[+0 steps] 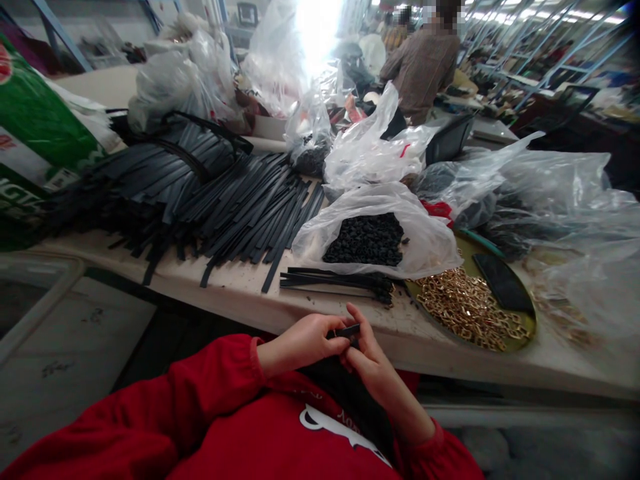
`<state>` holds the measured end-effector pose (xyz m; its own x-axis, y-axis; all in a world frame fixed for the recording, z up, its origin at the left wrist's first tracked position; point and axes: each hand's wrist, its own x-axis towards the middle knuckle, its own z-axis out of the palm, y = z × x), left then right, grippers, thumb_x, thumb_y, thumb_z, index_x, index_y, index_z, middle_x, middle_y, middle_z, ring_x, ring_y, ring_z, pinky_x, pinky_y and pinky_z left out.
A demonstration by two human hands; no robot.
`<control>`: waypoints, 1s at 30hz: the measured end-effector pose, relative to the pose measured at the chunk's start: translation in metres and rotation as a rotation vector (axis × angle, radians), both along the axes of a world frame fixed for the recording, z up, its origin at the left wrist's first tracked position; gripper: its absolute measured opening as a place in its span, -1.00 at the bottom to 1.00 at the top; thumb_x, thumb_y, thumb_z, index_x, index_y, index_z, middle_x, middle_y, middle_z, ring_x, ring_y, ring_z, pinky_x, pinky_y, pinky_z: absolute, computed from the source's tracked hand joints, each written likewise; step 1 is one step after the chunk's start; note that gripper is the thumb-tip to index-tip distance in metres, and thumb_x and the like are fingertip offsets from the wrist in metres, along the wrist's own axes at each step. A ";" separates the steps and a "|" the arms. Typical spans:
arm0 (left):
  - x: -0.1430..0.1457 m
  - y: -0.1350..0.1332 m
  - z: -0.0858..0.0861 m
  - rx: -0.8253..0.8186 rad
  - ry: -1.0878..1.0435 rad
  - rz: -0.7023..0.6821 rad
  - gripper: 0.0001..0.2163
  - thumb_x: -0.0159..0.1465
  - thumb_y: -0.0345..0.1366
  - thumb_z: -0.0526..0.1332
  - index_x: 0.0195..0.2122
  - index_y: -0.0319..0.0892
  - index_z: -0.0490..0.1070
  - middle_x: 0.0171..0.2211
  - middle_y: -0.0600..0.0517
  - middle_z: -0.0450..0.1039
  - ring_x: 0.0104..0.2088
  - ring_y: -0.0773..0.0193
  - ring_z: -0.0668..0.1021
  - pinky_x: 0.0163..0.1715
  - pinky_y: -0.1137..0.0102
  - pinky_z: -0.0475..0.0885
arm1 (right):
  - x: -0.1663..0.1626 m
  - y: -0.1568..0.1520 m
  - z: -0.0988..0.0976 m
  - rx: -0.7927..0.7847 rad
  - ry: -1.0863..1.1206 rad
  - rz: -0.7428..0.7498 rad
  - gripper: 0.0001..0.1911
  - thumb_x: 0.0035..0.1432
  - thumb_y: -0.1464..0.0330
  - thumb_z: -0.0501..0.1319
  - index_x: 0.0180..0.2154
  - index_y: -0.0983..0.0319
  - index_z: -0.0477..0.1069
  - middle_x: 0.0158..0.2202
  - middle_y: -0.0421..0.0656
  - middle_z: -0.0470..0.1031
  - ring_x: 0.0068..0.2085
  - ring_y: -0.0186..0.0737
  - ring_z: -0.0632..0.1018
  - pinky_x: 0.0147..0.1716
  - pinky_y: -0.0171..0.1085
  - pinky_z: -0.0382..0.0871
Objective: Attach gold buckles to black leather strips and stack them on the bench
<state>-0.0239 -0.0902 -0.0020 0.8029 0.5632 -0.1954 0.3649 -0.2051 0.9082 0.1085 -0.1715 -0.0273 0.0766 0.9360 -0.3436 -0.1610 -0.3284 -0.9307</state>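
Just in front of the table edge, my left hand (310, 341) pinches a short end of a black strap (349, 331). My right hand (367, 350) meets it from the other side, its fingers closed around the far part of the same strap. Most of the strap is hidden by the fingers. Beyond my hands, a few black straps (325, 280) lie side by side on the table, with small dark pieces at their right ends. Behind them, small black pieces (365, 239) fill an opened white plastic bag (430, 243).
Many loose black straps (250, 207) cover the table's left side. To the right, a round tray (525, 333) holds gold-coloured metal buckles (475, 313) and a dark phone-like slab (503, 283). Clear bags (550, 180) crowd the back. A person (420, 63) stands beyond, facing away.
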 end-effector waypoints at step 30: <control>-0.001 0.003 0.003 0.118 0.060 0.095 -0.73 0.24 -0.22 -0.03 -0.38 -0.24 0.40 -0.49 0.08 0.38 -0.48 0.37 0.37 -0.50 0.53 0.20 | 0.011 -0.001 -0.018 0.040 0.039 -0.256 -0.79 -0.06 0.24 0.29 -0.40 0.21 0.37 -0.46 -0.26 0.38 -0.44 -0.35 0.37 -0.42 -0.37 0.26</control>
